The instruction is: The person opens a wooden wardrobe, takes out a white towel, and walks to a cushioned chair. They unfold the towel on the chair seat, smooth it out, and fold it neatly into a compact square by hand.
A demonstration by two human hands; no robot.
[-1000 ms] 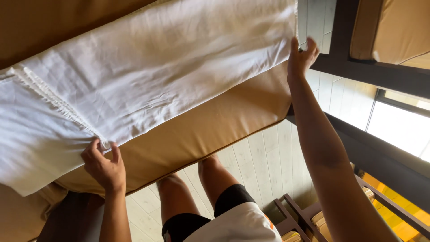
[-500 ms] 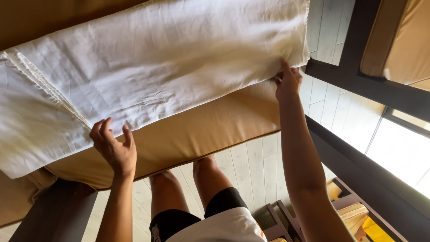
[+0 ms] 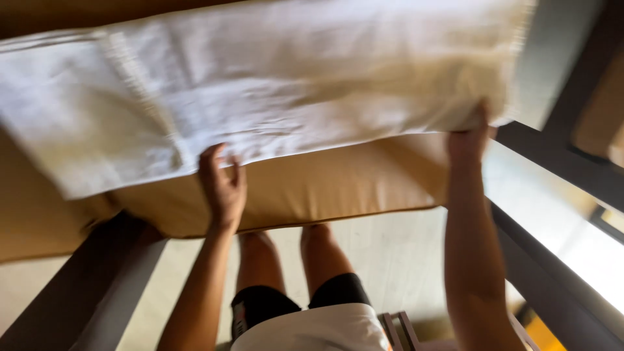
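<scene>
Head view shows us a white sheet [image 3: 273, 91] spread over the tan mattress [image 3: 338, 182], its near edge hanging toward us. Our left hand [image 3: 223, 185] lies against the mattress side, fingers loosely curled just under the sheet's edge, while our right hand [image 3: 469, 140] pinches the sheet's corner beside the dark bed frame [image 3: 559, 273].

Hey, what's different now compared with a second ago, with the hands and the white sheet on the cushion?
The left hand moved right along the near edge of the white sheet and now presses at its middle. The right hand came down from the far corner and now grips the sheet's near right corner. The sheet looks drawn further over the tan mattress. The mattress stays on the dark frame; the person still stands at its edge.
</scene>
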